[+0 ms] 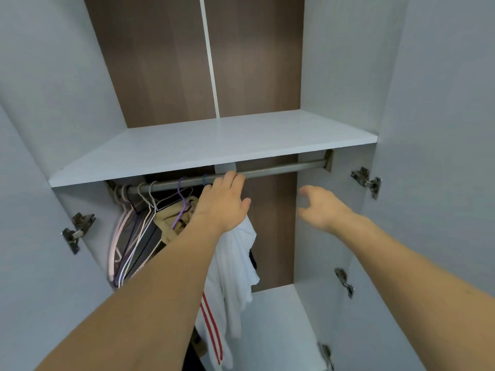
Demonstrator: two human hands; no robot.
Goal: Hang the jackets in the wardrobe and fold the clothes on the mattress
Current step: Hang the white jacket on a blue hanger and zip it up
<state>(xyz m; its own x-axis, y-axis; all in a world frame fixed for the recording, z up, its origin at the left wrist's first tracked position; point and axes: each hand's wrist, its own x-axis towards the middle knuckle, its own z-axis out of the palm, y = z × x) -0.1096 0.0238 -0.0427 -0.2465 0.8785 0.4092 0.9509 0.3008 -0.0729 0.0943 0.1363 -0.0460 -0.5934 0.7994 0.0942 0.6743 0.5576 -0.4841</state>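
Fingers (235,175) of the left hand (223,202) lie straight at the rail (281,168), grasping nothing; right hand (320,207) hangs loosely curled, empty; white jacket (235,266) hangs beneath, probably soft and light; best handled by hanger or shoulders.

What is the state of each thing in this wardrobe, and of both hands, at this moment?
Wardrobe doors: open.
Shelf: bare on the part that shows.
Rail: free on its right part.
Empty hangers: hanging bunched at the rail's left end.
Beige jacket: hanging on a purple hanger.
White jacket: hanging below the left hand.
Left hand: fingers straight, at the rail.
Right hand: open, holds nothing.
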